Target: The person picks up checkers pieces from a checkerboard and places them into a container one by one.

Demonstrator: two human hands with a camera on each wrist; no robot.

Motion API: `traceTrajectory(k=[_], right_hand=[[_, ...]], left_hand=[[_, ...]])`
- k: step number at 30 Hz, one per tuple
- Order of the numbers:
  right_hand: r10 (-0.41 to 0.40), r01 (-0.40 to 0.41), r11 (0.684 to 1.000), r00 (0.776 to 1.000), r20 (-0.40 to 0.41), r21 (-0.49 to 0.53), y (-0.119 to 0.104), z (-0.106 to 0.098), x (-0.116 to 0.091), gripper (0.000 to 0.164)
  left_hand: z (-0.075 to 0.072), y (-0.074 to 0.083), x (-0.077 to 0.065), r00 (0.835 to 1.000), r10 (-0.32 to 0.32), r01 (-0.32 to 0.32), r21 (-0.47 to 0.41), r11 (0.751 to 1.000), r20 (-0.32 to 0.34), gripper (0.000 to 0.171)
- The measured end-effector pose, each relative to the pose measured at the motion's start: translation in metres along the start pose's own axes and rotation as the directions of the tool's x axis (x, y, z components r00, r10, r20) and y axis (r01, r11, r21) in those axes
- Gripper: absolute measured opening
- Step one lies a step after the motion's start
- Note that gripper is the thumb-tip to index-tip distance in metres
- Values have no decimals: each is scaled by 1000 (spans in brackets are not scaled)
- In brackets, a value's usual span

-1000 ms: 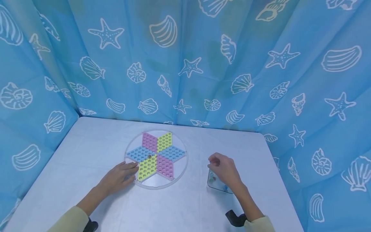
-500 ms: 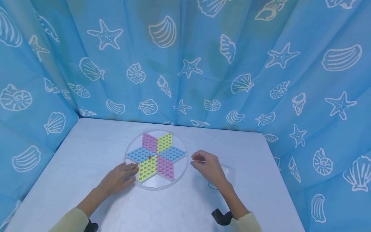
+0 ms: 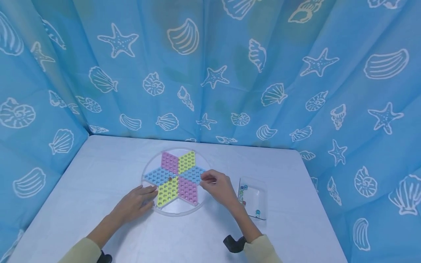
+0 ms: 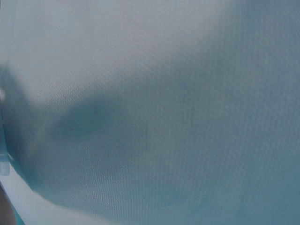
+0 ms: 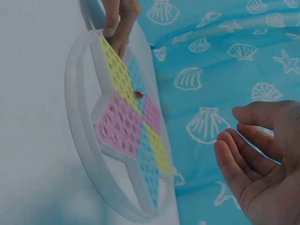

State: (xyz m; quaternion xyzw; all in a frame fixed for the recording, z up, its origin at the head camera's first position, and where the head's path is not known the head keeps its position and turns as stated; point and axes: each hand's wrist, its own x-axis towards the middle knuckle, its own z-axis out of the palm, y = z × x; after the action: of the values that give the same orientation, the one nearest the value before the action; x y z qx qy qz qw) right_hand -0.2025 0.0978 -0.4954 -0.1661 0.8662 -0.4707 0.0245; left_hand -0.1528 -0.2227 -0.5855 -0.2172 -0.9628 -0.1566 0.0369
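A round, clear-rimmed Chinese checkers board (image 3: 167, 194) lies on the table, its star of pink, yellow and blue points full of small holes. One reddish marble (image 3: 170, 179) sits near its centre, also showing as a red marble (image 5: 138, 94) in the right wrist view. My left hand (image 3: 133, 204) rests with extended fingers on the board's near-left rim. Over the board's right blue point is my right hand (image 3: 218, 188), thumb and fingertips drawn together. In the right wrist view, the right hand (image 5: 262, 154) shows its palm; I cannot tell whether a marble is hidden between the fingertips.
Right of the board stands a clear plastic box (image 3: 254, 197) with several marbles along its left side and near corner. A white cloth covers the table (image 3: 108, 157). Blue shell-patterned curtain (image 3: 210, 98) hangs behind and at both sides. The left wrist view shows only blurred pale fabric (image 4: 154, 117).
My right hand has moved left from above the plastic box to the board's right point, uncovering the box and its marbles. The left hand has stayed on the rim.
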Motion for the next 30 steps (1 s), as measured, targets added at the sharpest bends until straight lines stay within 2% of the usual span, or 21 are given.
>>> traceTrajectory(k=[12, 17, 24, 30], right_hand=[[18, -19, 999, 999, 29, 37, 0, 37, 19, 22], [-29, 27, 998, 999, 45, 54, 4, 52, 27, 24], [-26, 23, 999, 997, 75, 41, 8, 73, 35, 25], [-10, 6, 999, 996, 88, 45, 16, 89, 44, 28]], left_hand=[[-1, 1, 0, 1000, -6, 6, -2, 1000, -3, 40], [0, 0, 0, 1000, -11, 11, -4, 1000, 0, 41], [-1, -1, 0, 1000, 12, -12, -2, 1000, -29, 40], [-1, -1, 0, 1000, -11, 11, 2, 1000, 7, 41]])
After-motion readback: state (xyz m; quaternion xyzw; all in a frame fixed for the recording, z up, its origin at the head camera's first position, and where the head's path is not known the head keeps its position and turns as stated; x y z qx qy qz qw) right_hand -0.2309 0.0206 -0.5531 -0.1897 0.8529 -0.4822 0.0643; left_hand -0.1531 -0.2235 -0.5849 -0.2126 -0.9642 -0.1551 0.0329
